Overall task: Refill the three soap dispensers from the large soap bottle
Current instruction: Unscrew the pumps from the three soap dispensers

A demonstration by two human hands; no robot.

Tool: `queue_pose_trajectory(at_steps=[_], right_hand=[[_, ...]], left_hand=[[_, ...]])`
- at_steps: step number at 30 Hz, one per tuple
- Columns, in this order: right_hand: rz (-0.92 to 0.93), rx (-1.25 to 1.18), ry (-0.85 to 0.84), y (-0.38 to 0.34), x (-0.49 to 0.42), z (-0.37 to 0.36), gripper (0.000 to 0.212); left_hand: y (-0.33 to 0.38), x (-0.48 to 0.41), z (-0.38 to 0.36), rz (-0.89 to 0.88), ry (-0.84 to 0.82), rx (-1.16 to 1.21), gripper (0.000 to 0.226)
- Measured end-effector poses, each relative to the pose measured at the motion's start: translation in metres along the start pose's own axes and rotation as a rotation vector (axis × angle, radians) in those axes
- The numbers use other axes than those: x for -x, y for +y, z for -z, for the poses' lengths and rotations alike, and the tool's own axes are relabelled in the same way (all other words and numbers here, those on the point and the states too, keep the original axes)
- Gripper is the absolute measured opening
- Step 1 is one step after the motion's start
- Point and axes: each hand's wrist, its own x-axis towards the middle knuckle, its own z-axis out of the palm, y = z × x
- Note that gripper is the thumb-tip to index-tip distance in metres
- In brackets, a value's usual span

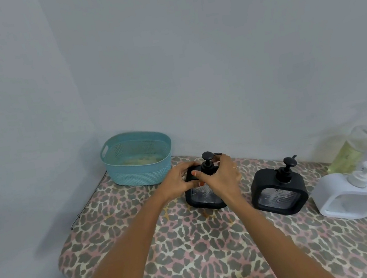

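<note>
The left hand (179, 182) grips the dispenser (204, 198) straight ahead. The right hand (223, 178) wraps its upright pump (207, 161). The bottle (354, 152) stands far right, nearer the right hand.

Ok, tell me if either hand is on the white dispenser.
No, the left hand and right hand both grip the leftmost black dispenser; the white dispenser stands untouched.

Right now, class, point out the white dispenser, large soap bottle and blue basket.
white dispenser (333, 185), head view, upper body beside pump
large soap bottle (345, 158), head view, soap-filled lower part
blue basket (140, 175), head view, front wall
</note>
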Motion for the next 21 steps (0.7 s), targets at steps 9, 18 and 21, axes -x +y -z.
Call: queue_pose_trajectory(at_steps=[9,18,21], right_hand=[[0.015,-0.078,0.022,-0.002,0.005,0.008,0.036],[0.067,0.012,0.067,0.001,0.004,0.004,0.044],[0.082,-0.041,0.047,-0.002,0.003,0.009,0.035]], left_hand=[[-0.001,-0.001,-0.001,0.014,0.0,-0.01,0.065],[0.001,0.0,-0.001,0.012,-0.004,0.015,0.064],[0.001,0.001,-0.001,0.005,-0.004,0.022,0.061]])
